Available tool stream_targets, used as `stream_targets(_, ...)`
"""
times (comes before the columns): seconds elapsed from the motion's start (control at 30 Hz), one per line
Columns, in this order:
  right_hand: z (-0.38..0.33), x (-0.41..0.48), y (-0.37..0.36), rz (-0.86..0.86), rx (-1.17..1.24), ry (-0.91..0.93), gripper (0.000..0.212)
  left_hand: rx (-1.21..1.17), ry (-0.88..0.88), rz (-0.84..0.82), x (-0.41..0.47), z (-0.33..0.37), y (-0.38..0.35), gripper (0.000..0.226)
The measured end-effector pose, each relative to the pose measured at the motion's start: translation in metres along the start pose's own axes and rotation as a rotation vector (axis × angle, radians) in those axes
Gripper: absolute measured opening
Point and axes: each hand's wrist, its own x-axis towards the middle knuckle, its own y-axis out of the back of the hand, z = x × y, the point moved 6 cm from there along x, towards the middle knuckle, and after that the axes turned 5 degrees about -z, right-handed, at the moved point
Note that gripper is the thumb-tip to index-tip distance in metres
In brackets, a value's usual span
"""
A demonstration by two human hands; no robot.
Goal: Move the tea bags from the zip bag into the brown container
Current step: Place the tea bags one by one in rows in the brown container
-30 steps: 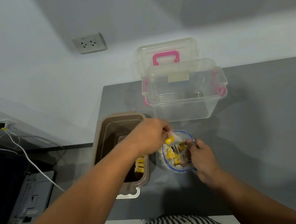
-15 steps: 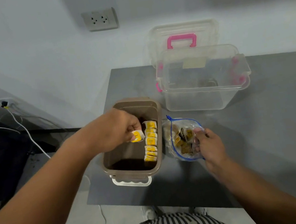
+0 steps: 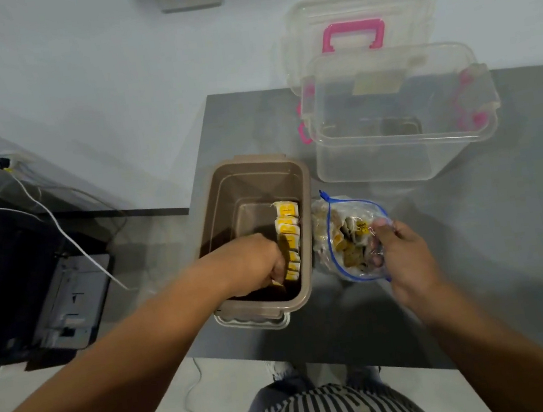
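Note:
The brown container stands open at the table's left edge. A row of yellow-labelled tea bags lines its right inner wall. My left hand is down inside the container at the near end of that row, fingers closed on a tea bag that is mostly hidden. To the right lies the clear zip bag with a blue seal, holding several more tea bags. My right hand pinches the bag's right rim and holds it open.
A clear storage box with pink latches stands behind the zip bag, its lid with a pink handle leaning on the wall. Left of the grey table is a drop to the floor with cables and a dark device.
My left hand carried a tea bag from the zip bag over into the brown container and lowered it to the near end of the row. The right hand kept hold of the bag.

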Motion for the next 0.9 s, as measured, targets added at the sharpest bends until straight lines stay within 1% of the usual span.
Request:
stream_targets(0.07,0.0,0.001,-0.001,-0.011,0.0,-0.009,0.026,0.002,0.009,0.044,0.006,0.0,0.001,0.023)
stream_targets(0.23,0.0,0.002,-0.001,-0.032,0.003,-0.027,0.021,0.014,0.068,0.115,0.012,-0.004,0.002,0.013)
stream_targets(0.4,0.0,0.0,-0.002,-0.024,0.012,-0.043,0.022,0.001,0.073,0.096,0.012,-0.002,-0.007,0.015)
stream_targets(0.53,-0.003,-0.003,-0.004,-0.026,-0.004,-0.038,0.022,-0.04,0.058,0.115,0.017,-0.002,-0.007,0.012)
stream_targets(0.73,-0.004,-0.006,-0.004,-0.028,-0.006,-0.044,0.021,-0.112,0.116,0.1,0.01,-0.014,0.0,0.011)
stream_targets(0.8,-0.003,-0.007,-0.004,-0.031,-0.012,-0.047,0.021,-0.079,0.155,0.071,0.009,-0.019,0.0,0.013)
stream_targets(0.9,-0.002,-0.007,-0.004,-0.021,-0.012,-0.052,0.021,0.005,0.198,-0.026,0.014,-0.02,-0.008,0.016)
